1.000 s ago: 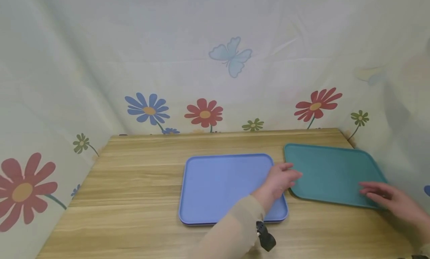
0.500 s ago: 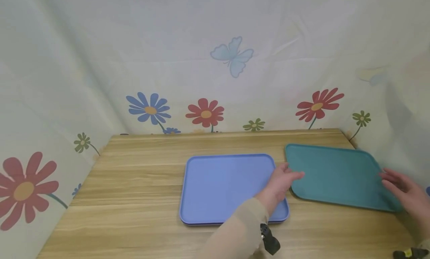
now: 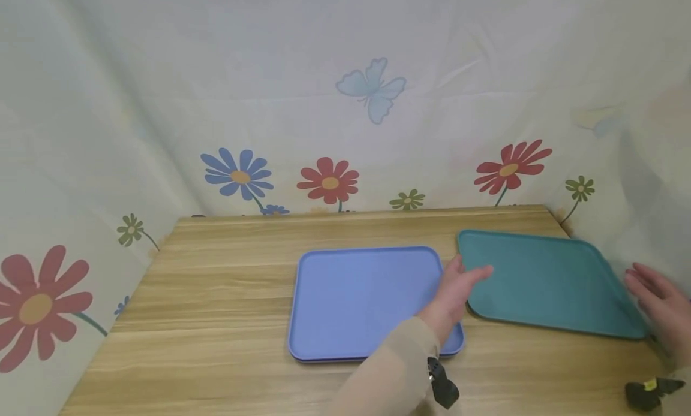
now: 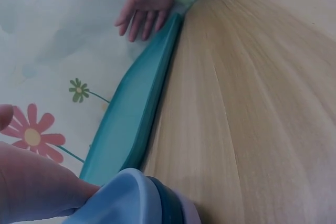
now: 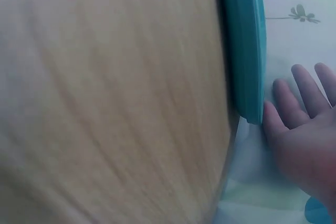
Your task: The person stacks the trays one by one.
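Note:
A teal tray [image 3: 540, 278] lies at the right of the wooden table [image 3: 227, 284], beside a blue tray [image 3: 361, 296] at the middle. My left hand [image 3: 459, 287] reaches across the blue tray's right rim, its straight fingers at the teal tray's left edge. My right hand [image 3: 654, 295] is at the teal tray's right edge with its fingers spread. In the right wrist view the thumb of that hand [image 5: 302, 135] touches the teal tray's corner [image 5: 247, 51]. The left wrist view shows the teal tray [image 4: 131, 114] edge-on, the right hand [image 4: 147, 3] at its far end and a blue tray corner [image 4: 126, 198] near.
A flowered cloth [image 3: 345, 104] hangs round the back and both sides of the table, close to the teal tray's right edge. Bare wood lies left of the blue tray and along the front edge. Black wrist mounts [image 3: 444, 392] show at the bottom.
My right hand has slid off the teal tray's near right part to its right edge. The tray's near right corner has shifted right. The left hand has hardly moved.

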The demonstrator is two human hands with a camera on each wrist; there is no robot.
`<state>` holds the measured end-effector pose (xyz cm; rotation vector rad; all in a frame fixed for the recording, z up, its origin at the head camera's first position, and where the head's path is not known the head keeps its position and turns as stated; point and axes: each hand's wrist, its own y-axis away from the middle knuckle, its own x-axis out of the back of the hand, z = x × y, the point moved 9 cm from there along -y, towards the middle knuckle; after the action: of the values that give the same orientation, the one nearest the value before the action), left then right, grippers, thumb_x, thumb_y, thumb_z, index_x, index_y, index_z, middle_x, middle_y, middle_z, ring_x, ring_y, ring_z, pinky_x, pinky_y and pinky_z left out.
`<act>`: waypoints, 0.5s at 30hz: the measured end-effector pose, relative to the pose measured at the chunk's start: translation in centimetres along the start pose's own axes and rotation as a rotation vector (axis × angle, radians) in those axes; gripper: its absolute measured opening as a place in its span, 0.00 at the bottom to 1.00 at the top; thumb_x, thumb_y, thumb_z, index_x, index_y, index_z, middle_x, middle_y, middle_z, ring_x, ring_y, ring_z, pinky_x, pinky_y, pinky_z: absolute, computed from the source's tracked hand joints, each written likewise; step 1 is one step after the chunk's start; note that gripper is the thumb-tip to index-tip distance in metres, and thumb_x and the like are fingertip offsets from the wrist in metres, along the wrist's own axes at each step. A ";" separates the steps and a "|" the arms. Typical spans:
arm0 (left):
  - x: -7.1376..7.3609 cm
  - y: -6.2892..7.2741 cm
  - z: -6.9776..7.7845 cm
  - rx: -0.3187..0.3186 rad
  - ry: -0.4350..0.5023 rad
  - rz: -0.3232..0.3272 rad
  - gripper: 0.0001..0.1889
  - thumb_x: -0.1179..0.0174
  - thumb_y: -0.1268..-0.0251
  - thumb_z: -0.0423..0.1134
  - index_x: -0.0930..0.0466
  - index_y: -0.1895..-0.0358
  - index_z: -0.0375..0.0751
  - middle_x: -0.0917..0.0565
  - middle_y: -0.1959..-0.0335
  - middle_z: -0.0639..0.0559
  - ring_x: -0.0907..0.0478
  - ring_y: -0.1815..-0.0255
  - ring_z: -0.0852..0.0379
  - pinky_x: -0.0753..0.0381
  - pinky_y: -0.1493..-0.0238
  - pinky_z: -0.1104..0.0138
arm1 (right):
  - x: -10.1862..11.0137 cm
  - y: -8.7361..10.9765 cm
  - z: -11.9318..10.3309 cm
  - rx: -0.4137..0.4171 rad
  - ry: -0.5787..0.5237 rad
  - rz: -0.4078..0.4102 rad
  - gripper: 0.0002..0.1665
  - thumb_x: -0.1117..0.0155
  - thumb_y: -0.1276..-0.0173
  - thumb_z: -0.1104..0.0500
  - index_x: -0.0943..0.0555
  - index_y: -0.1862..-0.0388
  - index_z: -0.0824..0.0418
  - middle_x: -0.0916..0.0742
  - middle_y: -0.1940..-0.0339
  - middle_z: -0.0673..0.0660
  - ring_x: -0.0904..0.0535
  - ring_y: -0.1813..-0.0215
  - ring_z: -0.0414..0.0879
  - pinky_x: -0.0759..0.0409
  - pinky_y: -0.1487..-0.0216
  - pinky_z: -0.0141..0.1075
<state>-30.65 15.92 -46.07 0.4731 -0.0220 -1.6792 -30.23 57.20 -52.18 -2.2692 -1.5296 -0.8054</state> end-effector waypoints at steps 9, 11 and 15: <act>-0.1 -0.8 -0.6 0.020 0.056 -0.032 0.44 0.33 0.39 0.47 0.44 0.24 0.37 0.43 0.24 0.39 0.51 0.24 0.37 0.52 0.28 0.37 | -0.6 1.0 -1.6 0.048 0.024 -0.071 0.50 0.60 0.22 0.38 0.65 0.22 0.70 0.56 0.25 0.79 0.61 0.25 0.73 0.53 0.30 0.68; -0.1 -0.8 -0.8 0.027 0.042 -0.033 0.44 0.33 0.40 0.47 0.44 0.23 0.38 0.42 0.24 0.40 0.50 0.24 0.37 0.52 0.29 0.36 | -0.7 1.2 -1.9 0.053 0.042 -0.074 0.49 0.60 0.21 0.39 0.65 0.23 0.71 0.54 0.26 0.81 0.60 0.26 0.75 0.53 0.31 0.69; -0.2 -0.7 -1.0 0.031 0.020 -0.024 0.44 0.32 0.40 0.45 0.43 0.23 0.41 0.41 0.24 0.41 0.49 0.24 0.38 0.52 0.29 0.35 | -1.0 1.8 -2.5 0.077 0.057 -0.089 0.48 0.58 0.20 0.41 0.65 0.24 0.72 0.53 0.27 0.83 0.60 0.27 0.76 0.56 0.30 0.68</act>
<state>-31.00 16.47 -47.09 0.5155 -0.0277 -1.6994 -29.60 54.43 -50.70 -2.1189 -1.6169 -0.8122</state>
